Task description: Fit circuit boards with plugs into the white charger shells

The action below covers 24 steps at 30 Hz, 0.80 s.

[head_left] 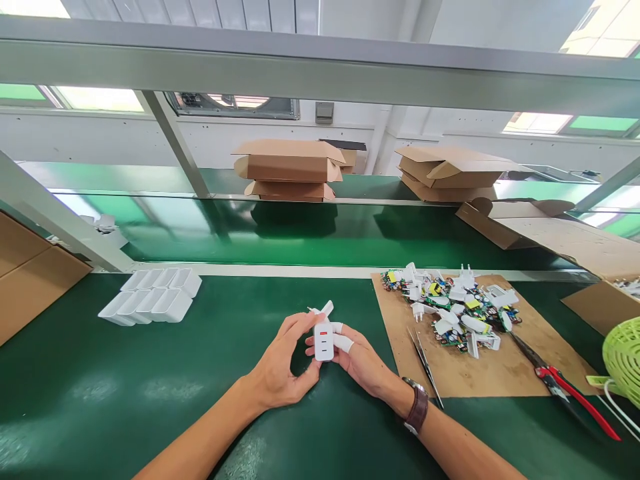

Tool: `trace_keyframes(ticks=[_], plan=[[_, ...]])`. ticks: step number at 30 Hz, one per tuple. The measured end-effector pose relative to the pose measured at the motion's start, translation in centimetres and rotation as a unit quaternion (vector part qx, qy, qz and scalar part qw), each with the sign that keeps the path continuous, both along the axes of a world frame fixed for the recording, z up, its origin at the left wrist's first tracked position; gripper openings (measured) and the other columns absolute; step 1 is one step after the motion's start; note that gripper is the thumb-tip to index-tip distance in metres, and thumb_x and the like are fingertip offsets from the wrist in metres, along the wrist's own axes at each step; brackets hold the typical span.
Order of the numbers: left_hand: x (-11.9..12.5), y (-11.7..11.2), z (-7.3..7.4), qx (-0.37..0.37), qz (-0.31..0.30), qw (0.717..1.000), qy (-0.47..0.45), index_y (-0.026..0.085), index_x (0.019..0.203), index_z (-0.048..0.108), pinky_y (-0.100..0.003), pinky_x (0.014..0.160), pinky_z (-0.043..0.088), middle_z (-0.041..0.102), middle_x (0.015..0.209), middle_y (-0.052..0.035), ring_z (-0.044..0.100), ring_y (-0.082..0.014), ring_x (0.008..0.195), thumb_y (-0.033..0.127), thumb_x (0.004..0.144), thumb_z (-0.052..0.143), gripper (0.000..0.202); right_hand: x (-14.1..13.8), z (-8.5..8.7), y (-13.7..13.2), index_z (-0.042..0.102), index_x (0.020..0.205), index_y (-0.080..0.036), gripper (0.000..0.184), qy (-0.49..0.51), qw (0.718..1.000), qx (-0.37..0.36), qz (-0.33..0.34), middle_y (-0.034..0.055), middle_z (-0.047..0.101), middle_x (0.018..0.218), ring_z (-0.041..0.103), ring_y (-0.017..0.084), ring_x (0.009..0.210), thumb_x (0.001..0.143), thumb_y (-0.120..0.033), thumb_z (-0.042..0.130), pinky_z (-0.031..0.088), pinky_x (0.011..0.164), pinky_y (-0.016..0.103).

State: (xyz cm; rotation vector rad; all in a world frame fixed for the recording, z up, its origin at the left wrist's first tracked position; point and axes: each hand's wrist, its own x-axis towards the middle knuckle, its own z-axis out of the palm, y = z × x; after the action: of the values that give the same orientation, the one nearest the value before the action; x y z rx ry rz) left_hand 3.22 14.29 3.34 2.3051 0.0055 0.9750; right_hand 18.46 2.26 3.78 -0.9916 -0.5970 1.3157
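Observation:
Both hands meet at the middle of the green table around a small white charger block [323, 341] with a red mark and two slots on its face. My left hand [283, 363] curls round it from the left, fingers closed on its top. My right hand [357, 360], with white finger cots and a wristwatch, grips it from the right and behind. A thin white piece sticks up above the block.
White casings [153, 297] lie in two rows at left. A cardboard sheet [500, 367] at right carries a pile of circuit boards and plugs [453, 307], tweezers [425, 363] and red-handled cutters [570, 390]. Cardboard boxes [290, 170] stand beyond the conveyor belt. A green fan [625, 353] sits far right.

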Motion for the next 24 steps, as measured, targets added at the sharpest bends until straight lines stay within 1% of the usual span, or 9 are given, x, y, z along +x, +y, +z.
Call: trace_keyframes(ticks=[4, 7, 11, 13, 15, 18, 20, 22, 24], plan=[[0.0, 0.1, 0.0, 0.004, 0.011, 1.0, 0.003, 0.024, 0.158, 0.028, -0.049, 0.101, 0.058, 0.06, 0.14, -0.0158, 0.059, -0.029, 0.126, 0.012, 0.088, 0.062, 0.079, 0.0, -0.5, 0.0, 0.069, 0.114, -0.018, 0.035, -0.016, 1.0, -0.004, 0.003, 0.0093, 0.076, 0.103, 0.074, 0.027, 0.099, 0.087, -0.041, 0.068, 0.055, 0.095, 0.049], [0.1, 0.2, -0.2, 0.011, 0.041, 0.999, 0.009, 0.024, 0.156, 0.029, -0.049, 0.099, 0.058, 0.062, 0.136, -0.0158, 0.063, -0.0287, 0.12, 0.02, 0.09, 0.067, 0.077, 0.1, -0.8, 0.1, 0.069, 0.114, -0.021, 0.033, -0.085, 0.996, -0.005, -0.03, 0.0077, 0.075, 0.104, 0.072, 0.024, 0.095, 0.09, -0.043, 0.065, 0.057, 0.093, 0.046], [0.1, 0.8, -1.3, 0.019, 0.118, 0.993, 0.022, 0.023, 0.153, 0.032, -0.05, 0.098, 0.057, 0.065, 0.13, -0.0147, 0.067, -0.0286, 0.114, 0.025, 0.091, 0.068, 0.072, 0.2, -0.4, 0.1, 0.069, 0.116, -0.026, 0.027, -0.229, 0.968, 0.041, -0.096, 0.0048, 0.074, 0.108, 0.07, 0.021, 0.092, 0.095, -0.039, 0.059, 0.058, 0.091, 0.041], [0.2, 1.4, -1.9, 0.019, 0.151, 0.988, 0.037, 0.022, 0.146, 0.042, -0.05, 0.097, 0.057, 0.067, 0.126, -0.0136, 0.067, -0.03, 0.114, 0.026, 0.089, 0.069, 0.063, 0.0, 0.0, -0.1, 0.068, 0.115, -0.027, 0.023, -0.294, 0.945, 0.085, -0.114, 0.0046, 0.073, 0.111, 0.069, 0.02, 0.096, 0.099, -0.034, 0.053, 0.058, 0.093, 0.039], [0.4, 2.2, -2.2, 0.01, 0.168, 0.984, 0.064, 0.022, 0.135, 0.053, -0.05, 0.094, 0.058, 0.068, 0.121, -0.0116, 0.068, -0.0309, 0.113, 0.028, 0.086, 0.072, 0.053, -0.2, 0.4, -0.3, 0.067, 0.116, -0.026, 0.024, -0.371, 0.909, 0.132, -0.134, 0.0051, 0.071, 0.115, 0.068, 0.019, 0.103, 0.101, -0.027, 0.048, 0.057, 0.096, 0.038], [1.5, 3.8, -1.9, -0.035, 0.171, 0.979, 0.101, 0.023, 0.13, 0.056, -0.047, 0.088, 0.06, 0.07, 0.112, -0.0082, 0.071, -0.028, 0.101, 0.03, 0.083, 0.074, 0.051, -0.2, 0.3, -0.4, 0.06, 0.128, -0.025, 0.032, -0.5, 0.828, 0.2, -0.154, 0.0086, 0.068, 0.124, 0.066, 0.019, 0.114, 0.101, -0.016, 0.046, 0.055, 0.102, 0.039], [2.9, 4.9, -1.2, -0.073, 0.164, 0.977, 0.115, 0.022, 0.131, 0.054, -0.044, 0.083, 0.061, 0.072, 0.108, -0.0068, 0.072, -0.0247, 0.091, 0.03, 0.082, 0.074, 0.054, 0.0, -0.1, -0.3, 0.054, 0.136, -0.025, 0.039, -0.573, 0.768, 0.242, -0.154, 0.0114, 0.066, 0.128, 0.064, 0.021, 0.117, 0.099, -0.012, 0.046, 0.056, 0.102, 0.042], [4.9, 5.7, -0.5, -0.101, 0.145, 0.976, 0.13, 0.022, 0.126, 0.056, -0.042, 0.08, 0.061, 0.073, 0.106, -0.0058, 0.072, -0.0225, 0.086, 0.03, 0.08, 0.074, 0.05, 0.2, -0.6, -0.2, 0.051, 0.139, -0.025, 0.045, -0.624, 0.715, 0.274, -0.155, 0.0127, 0.067, 0.125, 0.065, 0.023, 0.115, 0.097, -0.009, 0.047, 0.058, 0.098, 0.044], [7.2, 6.3, -0.2, -0.115, 0.123, 0.975, 0.142, 0.021, 0.12, 0.057, -0.041, 0.079, 0.061, 0.074, 0.103, -0.005, 0.072, -0.0212, 0.084, 0.028, 0.079, 0.074, 0.045, 0.5, -1.0, 0.1, 0.05, 0.139, -0.025, 0.048, -0.649, 0.684, 0.289, -0.164, 0.013, 0.069, 0.121, 0.067, 0.024, 0.11, 0.095, -0.007, 0.048, 0.06, 0.093, 0.044]])
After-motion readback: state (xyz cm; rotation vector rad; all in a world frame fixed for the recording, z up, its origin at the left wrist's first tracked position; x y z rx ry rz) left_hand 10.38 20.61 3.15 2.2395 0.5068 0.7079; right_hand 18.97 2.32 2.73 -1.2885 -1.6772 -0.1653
